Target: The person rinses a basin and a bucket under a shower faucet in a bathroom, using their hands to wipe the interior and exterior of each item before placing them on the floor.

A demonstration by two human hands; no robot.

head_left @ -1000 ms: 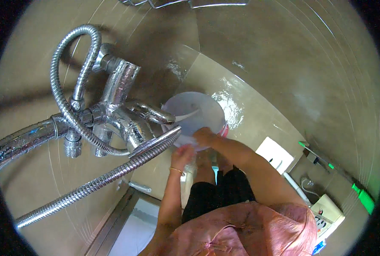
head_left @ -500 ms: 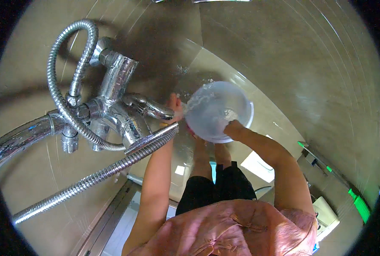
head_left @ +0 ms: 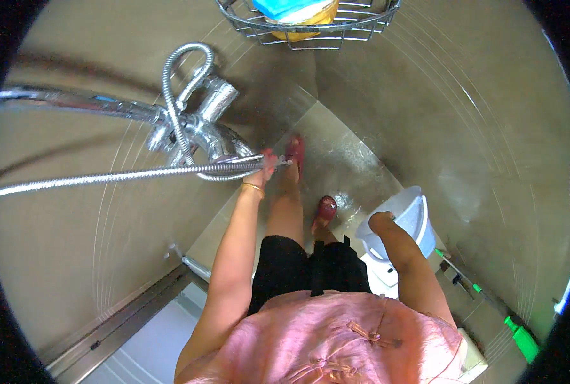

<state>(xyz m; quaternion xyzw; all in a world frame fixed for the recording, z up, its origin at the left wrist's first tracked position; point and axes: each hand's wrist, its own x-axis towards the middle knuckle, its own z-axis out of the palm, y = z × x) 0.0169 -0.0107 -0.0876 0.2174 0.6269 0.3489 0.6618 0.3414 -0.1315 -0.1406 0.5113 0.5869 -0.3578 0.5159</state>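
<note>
At the end of the flat lever of a chrome shower faucet (head_left: 213,136) is my left hand (head_left: 268,169), its fingers closed about the tip and partly hidden by the hose and lever. A little clear water shows just beyond these fingers. My right hand (head_left: 381,222) grips the near left rim of a pale translucent bucket (head_left: 415,214), which is tilted at my right side. How much water the bucket holds cannot be made out.
A metal shower hose (head_left: 93,181) crosses in front of the faucet. A wire basket (head_left: 304,29) with packages hangs on the far wall. My feet, in red clogs (head_left: 326,208), stand on wet tiles. A green-and-black long-handled tool (head_left: 520,339) leans at right.
The bucket has gone from under the faucet to my right side, carried by my right hand. The stream into it no longer shows. My left hand stays at the faucet.
</note>
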